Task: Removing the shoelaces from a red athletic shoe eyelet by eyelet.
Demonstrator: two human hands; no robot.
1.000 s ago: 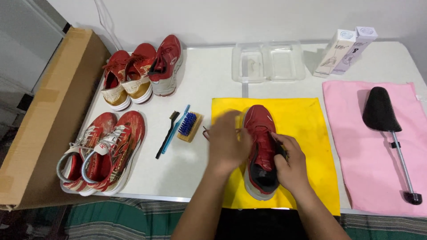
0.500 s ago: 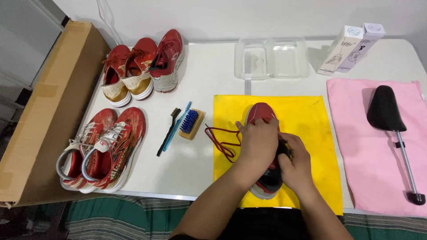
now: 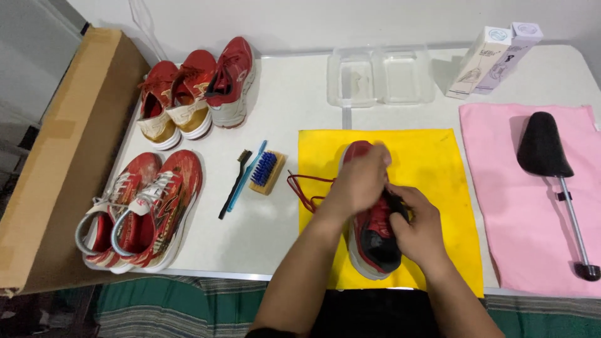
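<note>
Since the earlier frame, my left hand [image 3: 358, 181] had slid further over the red shoe [image 3: 373, 241] on the yellow cloth [image 3: 438, 169], fingers curled onto its upper. My right hand [image 3: 418, 225] gripped its tongue. Loose lace [image 3: 305, 188] trailed left toward the brushes [image 3: 253, 175].

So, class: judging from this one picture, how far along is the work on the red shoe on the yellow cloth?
Done: a red lace already trails loose off the red shoe onto the yellow cloth. In hand: the left hand covers the front, the right hand grips the middle. Left: the brushes and shoe tree lie untouched; five other shoes wait.
</note>
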